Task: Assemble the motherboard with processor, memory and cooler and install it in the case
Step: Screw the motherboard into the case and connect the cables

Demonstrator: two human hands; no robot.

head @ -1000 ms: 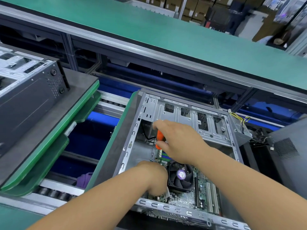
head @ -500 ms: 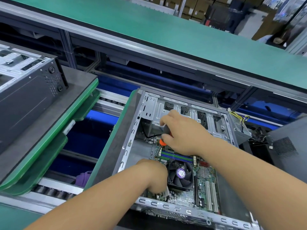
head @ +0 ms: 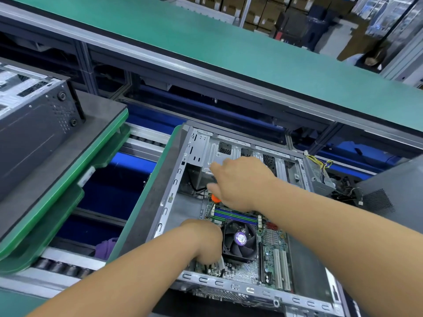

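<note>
Now that the motherboard lies flat on the floor of the open case, with its cooler fan and the green memory sticks already on it, I judge the work has come down to fixing the board in place. Over the last second my right hand has drawn back from the near-left, where the whole orange handle showed upright in its grip, toward the far side of the board. Only a stub of that orange screwdriver handle now peeks out under the palm, just beyond the far-left corner of the memory. Its fingers are curled round the tool; the tip is hidden, so I cannot tell whether it sits in a screw.

My left hand has stayed put at the near-left edge of the board, just left of the fan. It is knuckles-up, with something pale at its fingers that I cannot make out, so I cannot say whether it is pinching or merely pressing.

To me the shift reads as moving from one fixing point to the next, likely the far-left corner.

Outward, the case rests on a green-edged pallet on the roller line, a second case sits on the pallet to the left, and yellow power leads hang at the far right.
</note>
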